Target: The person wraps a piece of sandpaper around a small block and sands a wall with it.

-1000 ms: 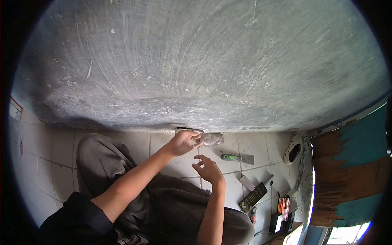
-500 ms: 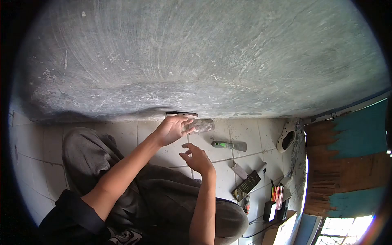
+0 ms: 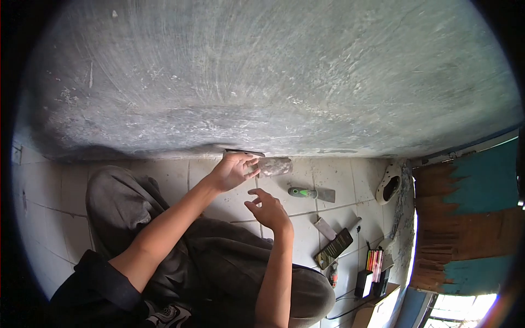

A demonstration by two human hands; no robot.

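Observation:
My left hand (image 3: 236, 171) is by the foot of the wall, palm turned up and fingers loosely spread, holding nothing visible. Just behind its fingers lies a thin dark-edged object (image 3: 245, 153) against the wall, partly hidden by the hand. A dusty, grey-white flat piece (image 3: 276, 166) lies on the floor at my left fingertips; whether they touch it I cannot tell. My right hand (image 3: 267, 210) hangs lower and to the right, thumb and fingers apart and bent, with nothing between them. Right of both hands rests a putty knife with a green and black handle (image 3: 302, 192).
The scuffed grey wall (image 3: 262, 71) rises in front. On the tiled floor at right lie a dark box (image 3: 333, 249), a pale flat strip (image 3: 325, 228), a pack of coloured sticks (image 3: 374, 262) and a light clog (image 3: 389, 183). A torn brown and teal panel (image 3: 470, 218) stands far right.
The view has shifted, so wall, floor and tools appear higher than a second ago. Both hands keep nearly the same pose and stay near the same floor objects.

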